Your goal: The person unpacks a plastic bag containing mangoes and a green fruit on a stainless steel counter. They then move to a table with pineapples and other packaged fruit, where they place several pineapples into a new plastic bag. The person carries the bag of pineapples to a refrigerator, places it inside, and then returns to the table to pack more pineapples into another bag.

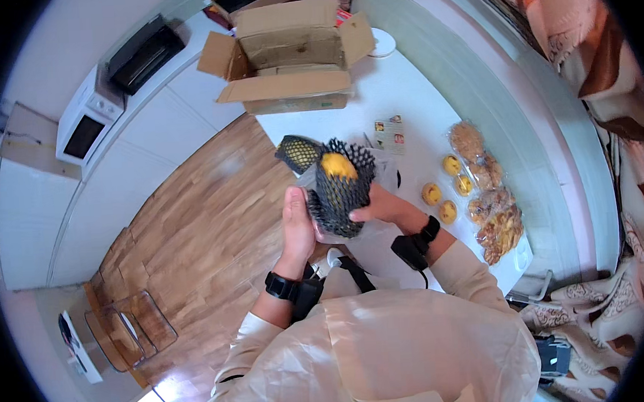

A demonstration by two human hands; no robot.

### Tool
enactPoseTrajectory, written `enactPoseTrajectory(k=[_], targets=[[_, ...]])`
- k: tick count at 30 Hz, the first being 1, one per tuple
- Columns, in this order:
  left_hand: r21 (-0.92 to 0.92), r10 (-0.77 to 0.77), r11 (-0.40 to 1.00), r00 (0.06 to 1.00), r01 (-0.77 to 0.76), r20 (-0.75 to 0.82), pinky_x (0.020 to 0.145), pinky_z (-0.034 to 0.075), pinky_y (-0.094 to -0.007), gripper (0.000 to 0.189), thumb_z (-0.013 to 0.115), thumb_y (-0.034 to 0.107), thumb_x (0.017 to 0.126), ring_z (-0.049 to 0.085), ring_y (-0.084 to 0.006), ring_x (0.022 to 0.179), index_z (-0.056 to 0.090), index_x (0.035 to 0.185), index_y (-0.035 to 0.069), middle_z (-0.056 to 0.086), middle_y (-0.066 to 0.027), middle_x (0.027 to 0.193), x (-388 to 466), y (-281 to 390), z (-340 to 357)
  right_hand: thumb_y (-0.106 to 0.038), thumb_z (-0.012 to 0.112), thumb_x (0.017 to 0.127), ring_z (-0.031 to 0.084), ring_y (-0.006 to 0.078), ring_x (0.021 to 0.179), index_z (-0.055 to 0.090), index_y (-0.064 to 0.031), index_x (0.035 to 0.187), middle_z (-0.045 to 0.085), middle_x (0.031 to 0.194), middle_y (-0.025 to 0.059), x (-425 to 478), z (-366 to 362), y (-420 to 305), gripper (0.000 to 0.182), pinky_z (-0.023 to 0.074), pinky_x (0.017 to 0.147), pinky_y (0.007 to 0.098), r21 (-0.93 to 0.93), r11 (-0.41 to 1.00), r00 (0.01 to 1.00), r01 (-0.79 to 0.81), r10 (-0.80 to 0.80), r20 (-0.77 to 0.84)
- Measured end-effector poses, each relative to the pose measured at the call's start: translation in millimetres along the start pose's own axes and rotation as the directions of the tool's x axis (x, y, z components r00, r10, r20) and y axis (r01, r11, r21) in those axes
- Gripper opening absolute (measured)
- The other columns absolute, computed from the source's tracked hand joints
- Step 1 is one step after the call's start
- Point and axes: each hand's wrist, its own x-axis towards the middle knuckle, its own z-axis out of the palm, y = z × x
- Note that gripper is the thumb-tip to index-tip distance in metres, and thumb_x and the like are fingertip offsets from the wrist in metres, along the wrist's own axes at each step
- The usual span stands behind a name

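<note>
A yellow fruit (337, 166) pokes out of a black foam net sleeve (341, 202) in front of my body. My right hand (383, 204) grips this sleeve from the right, its thumb across the mesh. From the left, my left hand (298, 227) holds clear plastic packaging (332, 237) beneath and around the sleeve; its fingers are mostly hidden. Whether the packaging is a bag or a box I cannot tell. Just beyond, a second yellow fruit in black net (298, 152) lies near the left edge of the white table (423, 94).
An open cardboard box (294, 85) stands at the table's far end. To the right lie several egg tarts (431, 193) and bagged baked goods (501, 230). A printed sheet (389, 134) lies past my hands. A microwave (89, 123) sits on the left counter, above the wooden floor (191, 213).
</note>
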Motion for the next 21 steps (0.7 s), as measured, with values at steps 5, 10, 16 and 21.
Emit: enactPoseTrajectory(k=[5, 10, 16, 21], targets=[[0.141, 0.104, 0.984, 0.994, -0.106, 0.019, 0.027, 0.025, -0.0195, 0.033, 0.031, 0.038, 0.096, 0.028, -0.0060, 0.032, 0.038, 0.077, 0.012, 0.034, 0.0026, 0.047, -12, 6, -6, -0.027, 0.078, 0.058, 0.043, 0.0208, 0.113, 0.026, 0.0032, 0.131, 0.047, 0.122, 0.0124, -2, -1, -11, 0.095, 0.0330, 0.098, 0.0312, -0.554, 0.832, 0.980, -0.033, 0.137, 0.147], [0.200, 0.077, 0.976, 0.996, -0.085, 0.045, 0.032, 0.029, -0.0195, 0.030, 0.028, 0.031, 0.097, 0.033, -0.0050, 0.038, 0.039, 0.080, 0.009, 0.038, 0.0021, 0.051, -12, 8, -7, -0.027, 0.074, 0.054, 0.055, 0.0313, 0.101, 0.023, 0.0018, 0.131, 0.054, 0.108, 0.0239, 9, 6, -26, 0.097, 0.0423, 0.087, 0.0348, -0.772, 0.636, 0.961, -0.022, 0.227, 0.159], [0.348, 0.187, 0.916, 0.980, -0.199, 0.068, 0.030, 0.025, -0.0199, 0.032, 0.027, 0.032, 0.098, 0.030, -0.0057, 0.033, 0.038, 0.077, 0.010, 0.036, 0.0024, 0.046, -7, 5, -5, -0.040, 0.072, 0.051, 0.061, 0.0337, 0.085, 0.022, 0.0044, 0.132, 0.061, 0.094, 0.0234, 22, 42, -29, 0.106, 0.0492, 0.075, 0.0365, -0.947, 0.052, 0.886, -0.317, 0.372, -0.276], [0.306, 0.080, 0.949, 0.997, -0.082, 0.018, 0.038, 0.026, -0.0197, 0.028, 0.032, 0.028, 0.097, 0.031, -0.0025, 0.043, 0.040, 0.079, 0.009, 0.035, 0.0055, 0.052, -6, 6, -6, -0.038, 0.071, 0.055, 0.063, 0.0308, 0.071, 0.021, 0.0078, 0.132, 0.063, 0.079, 0.0179, 53, 75, 7, 0.102, 0.0507, 0.060, 0.0420, -0.764, -0.381, 0.713, -0.520, 0.298, -0.634]])
